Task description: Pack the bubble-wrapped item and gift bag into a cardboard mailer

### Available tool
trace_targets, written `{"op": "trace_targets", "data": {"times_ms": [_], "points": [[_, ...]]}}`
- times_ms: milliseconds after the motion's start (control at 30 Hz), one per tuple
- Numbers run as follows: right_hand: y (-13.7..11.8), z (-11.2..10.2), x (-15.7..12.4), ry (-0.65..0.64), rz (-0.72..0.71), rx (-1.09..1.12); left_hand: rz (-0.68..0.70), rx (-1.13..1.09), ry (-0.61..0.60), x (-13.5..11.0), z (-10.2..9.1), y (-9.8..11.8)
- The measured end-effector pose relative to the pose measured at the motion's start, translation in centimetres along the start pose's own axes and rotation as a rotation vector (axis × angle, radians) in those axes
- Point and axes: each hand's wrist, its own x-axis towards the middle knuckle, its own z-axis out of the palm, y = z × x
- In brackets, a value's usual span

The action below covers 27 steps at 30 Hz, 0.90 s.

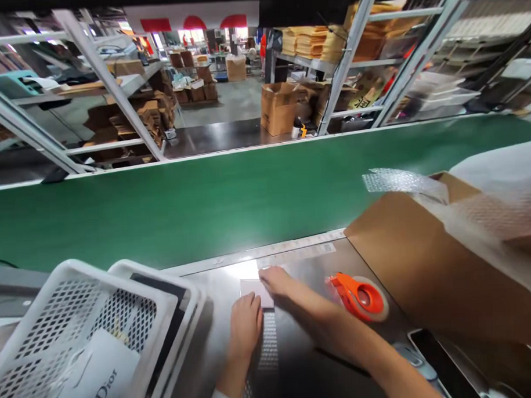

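A small, pale, flat box (253, 289) lies on the metal worktop between my hands. My left hand (246, 323) is closed over its near left side, fingers bent and held together. At the far right corner of the box, my right hand (275, 281) is curled shut with its fingertips together; whatever it pinches is hidden. A narrow strip of bubble wrap (267, 341) runs from the box toward me, beside my left hand. To the right of my right forearm lies an orange tape dispenser (362, 298) with a roll of tape.
White plastic baskets (71, 269) stand at left, the front one holding a white Dior pouch (103, 370). Beyond the metal worktop (218, 328) runs a green conveyor belt (230, 194). A cardboard box (407, 263) with bubble wrap (404, 182) stands right, near a dark phone (441, 361).
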Motion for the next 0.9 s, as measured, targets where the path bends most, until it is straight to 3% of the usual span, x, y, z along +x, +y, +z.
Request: {"op": "trace_targets", "data": {"times_ms": [100, 200, 300, 367, 567, 733, 900], "points": [[-0.2, 0.6, -1.6, 0.03, -0.051, -0.006, 0.01, 0.021, 0.007, 2.4, -0.5, -1.5], [-0.2, 1.0, -2.7, 0.064, -0.106, -0.016, 0.111, 0.023, -0.05, 4.7, -1.1, -3.0], [0.0, 1.8, -3.9, 0.095, -0.175, -0.022, 0.19, 0.008, -0.131, 4.9, -1.3, -3.9], [0.0, 2.9, -4.9, 0.113, -0.204, -0.028, 0.187, 0.017, -0.107, 3.8, -0.7, -4.1], [0.1, 7.9, -8.1, 0.257, -0.353, -0.202, 0.139, 0.113, 0.12, -1.7, 2.8, -3.7], [0.5, 11.1, -9.4, 0.28, -0.404, -0.313, 0.161, 0.127, 0.104, -5.0, 4.0, -3.6], [0.2, 11.1, -9.5, 0.242, -0.376, -0.303, 0.05, 0.109, 0.032, -5.4, 3.4, -2.6]]}}
